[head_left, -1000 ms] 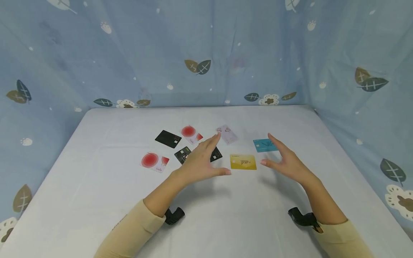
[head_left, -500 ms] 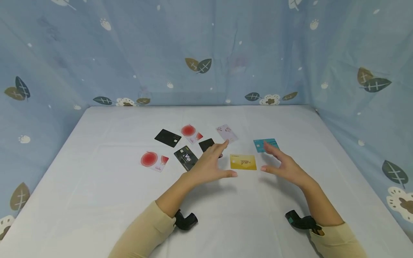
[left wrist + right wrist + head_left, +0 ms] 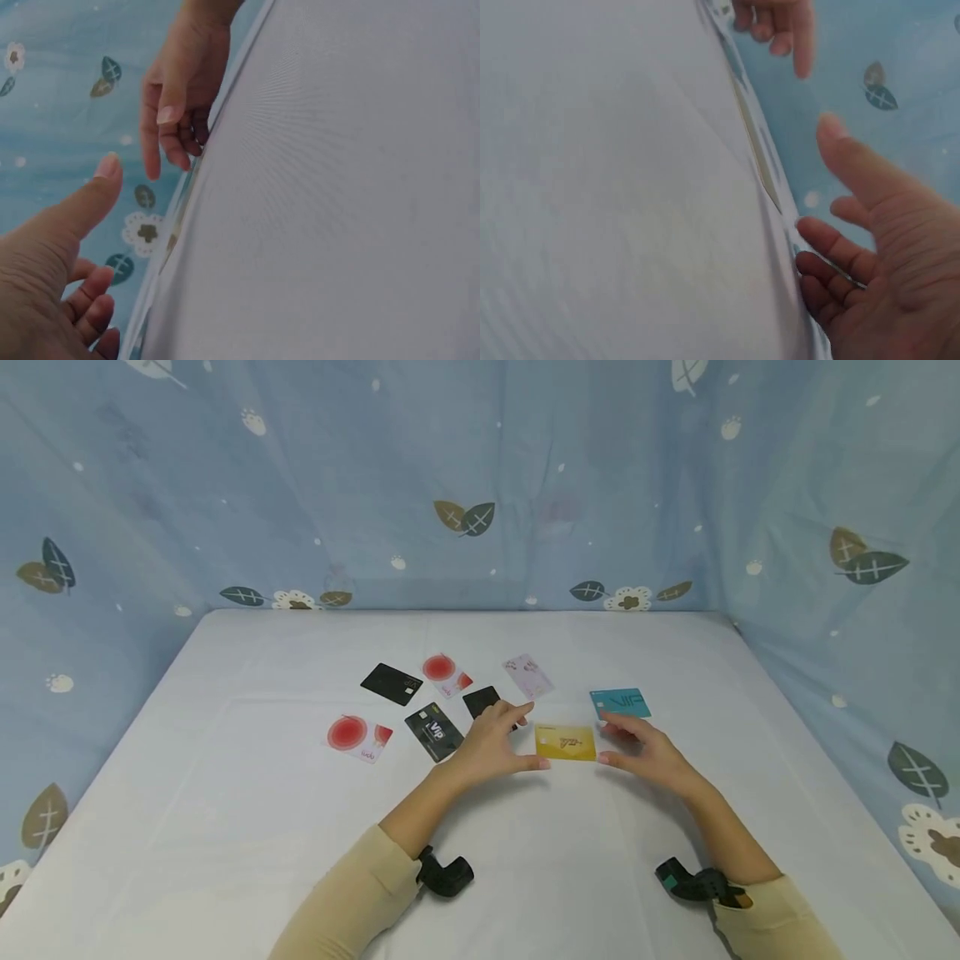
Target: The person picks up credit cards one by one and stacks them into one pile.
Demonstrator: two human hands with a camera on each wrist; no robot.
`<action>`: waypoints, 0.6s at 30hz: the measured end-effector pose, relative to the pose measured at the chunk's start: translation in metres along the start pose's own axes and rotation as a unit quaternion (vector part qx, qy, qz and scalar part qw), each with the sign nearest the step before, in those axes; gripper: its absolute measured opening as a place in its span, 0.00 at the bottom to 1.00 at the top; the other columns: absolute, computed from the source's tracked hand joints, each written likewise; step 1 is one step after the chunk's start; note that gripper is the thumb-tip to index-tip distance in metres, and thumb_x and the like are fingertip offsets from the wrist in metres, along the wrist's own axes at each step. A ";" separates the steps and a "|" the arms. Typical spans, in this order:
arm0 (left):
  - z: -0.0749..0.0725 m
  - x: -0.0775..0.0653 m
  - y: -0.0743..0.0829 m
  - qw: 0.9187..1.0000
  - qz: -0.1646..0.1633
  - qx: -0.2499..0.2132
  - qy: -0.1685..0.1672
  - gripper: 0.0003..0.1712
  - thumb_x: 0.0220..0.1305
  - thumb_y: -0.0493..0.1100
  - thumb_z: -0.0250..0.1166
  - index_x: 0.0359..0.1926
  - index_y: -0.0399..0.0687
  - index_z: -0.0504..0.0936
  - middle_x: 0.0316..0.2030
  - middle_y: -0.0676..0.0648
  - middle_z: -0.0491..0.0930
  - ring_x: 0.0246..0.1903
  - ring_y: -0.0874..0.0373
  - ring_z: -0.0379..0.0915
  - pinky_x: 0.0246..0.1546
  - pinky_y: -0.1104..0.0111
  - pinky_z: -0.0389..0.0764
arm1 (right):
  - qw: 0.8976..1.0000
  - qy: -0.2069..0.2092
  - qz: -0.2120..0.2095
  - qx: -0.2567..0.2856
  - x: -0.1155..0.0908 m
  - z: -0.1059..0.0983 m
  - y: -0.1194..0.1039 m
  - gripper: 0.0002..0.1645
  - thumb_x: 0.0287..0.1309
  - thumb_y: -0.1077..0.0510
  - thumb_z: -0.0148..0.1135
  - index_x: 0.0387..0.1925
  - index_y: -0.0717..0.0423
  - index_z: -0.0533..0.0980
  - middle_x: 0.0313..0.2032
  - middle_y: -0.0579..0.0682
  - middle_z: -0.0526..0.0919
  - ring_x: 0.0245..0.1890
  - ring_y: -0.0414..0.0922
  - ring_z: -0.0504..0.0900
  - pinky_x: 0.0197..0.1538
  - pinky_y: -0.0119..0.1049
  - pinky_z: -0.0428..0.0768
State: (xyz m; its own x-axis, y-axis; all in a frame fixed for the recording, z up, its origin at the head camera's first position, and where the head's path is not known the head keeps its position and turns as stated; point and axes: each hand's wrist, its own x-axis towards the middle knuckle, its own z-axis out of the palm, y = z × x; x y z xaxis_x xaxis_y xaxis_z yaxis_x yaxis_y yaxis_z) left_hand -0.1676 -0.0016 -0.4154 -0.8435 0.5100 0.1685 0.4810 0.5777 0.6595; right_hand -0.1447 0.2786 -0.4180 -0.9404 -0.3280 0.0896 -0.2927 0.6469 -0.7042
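A yellow card [image 3: 566, 742] lies flat on the white table between my two hands in the head view. My left hand [image 3: 489, 745] is at its left end, thumb and forefinger spread apart, partly covering a black card [image 3: 478, 700]. At the card's right end is my right hand [image 3: 645, 753], thumb and fingers apart, its fingertips over the near edge of a blue VIP card [image 3: 621, 700]. Both wrist views show loosely bent fingers with nothing held: the left hand [image 3: 56, 277] and the right hand [image 3: 877, 247]. Whether either touches the yellow card, I cannot tell.
Left of my hands lie a black VIP card [image 3: 435, 732], a plain black card [image 3: 392, 684] and two white cards with red circles, one nearer [image 3: 358, 737] and one farther [image 3: 447, 674]. A pale pink card [image 3: 528, 676] lies farther back. A patterned blue curtain [image 3: 360, 485] surrounds the table.
My left hand has moved right, uncovering the black VIP card. My right hand has moved slightly left, and both hands are nearer the yellow card. The cards stay in place.
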 end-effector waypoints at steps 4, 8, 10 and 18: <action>0.005 0.003 -0.004 1.000 0.002 0.021 -0.012 0.49 0.45 0.59 0.74 0.65 0.41 0.68 0.47 0.45 0.71 0.46 0.51 0.64 0.50 0.59 0.67 | 1.000 0.003 0.007 0.005 0.003 0.006 0.004 0.38 0.51 0.57 0.70 0.63 0.62 0.68 0.53 0.61 0.76 0.54 0.56 0.74 0.57 0.44 0.71; 0.012 0.005 -0.008 0.999 0.004 0.044 -0.009 0.49 0.43 0.60 0.74 0.64 0.43 0.70 0.47 0.44 0.71 0.46 0.50 0.63 0.50 0.58 0.65 | 1.000 0.020 -0.014 -0.009 0.004 0.009 0.008 0.37 0.48 0.59 0.72 0.60 0.63 0.70 0.51 0.60 0.76 0.50 0.53 0.74 0.52 0.34 0.73; 0.015 0.005 -0.010 0.998 0.005 0.063 -0.011 0.48 0.43 0.61 0.74 0.63 0.44 0.71 0.46 0.44 0.71 0.45 0.51 0.63 0.49 0.59 0.65 | 0.999 0.025 -0.025 -0.016 0.006 0.012 0.009 0.36 0.46 0.59 0.73 0.59 0.63 0.71 0.50 0.60 0.76 0.48 0.52 0.73 0.50 0.35 0.71; 0.022 0.007 -0.009 0.990 -0.006 0.137 -0.028 0.47 0.47 0.66 0.69 0.64 0.48 0.70 0.49 0.46 0.69 0.45 0.53 0.61 0.47 0.61 0.62 | 0.997 0.049 -0.034 -0.053 0.010 0.021 0.008 0.32 0.43 0.58 0.75 0.53 0.64 0.77 0.43 0.58 0.75 0.42 0.49 0.68 0.42 0.41 0.68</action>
State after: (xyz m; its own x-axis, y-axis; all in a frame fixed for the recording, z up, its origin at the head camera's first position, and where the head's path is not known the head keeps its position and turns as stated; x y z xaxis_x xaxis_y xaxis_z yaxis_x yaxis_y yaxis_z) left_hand -0.1726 0.0103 -0.4363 -0.8387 0.5322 0.1157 0.5243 0.7313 0.4364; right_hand -0.1528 0.2663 -0.4377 -0.9290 -0.3076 0.2059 -0.3672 0.6960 -0.6171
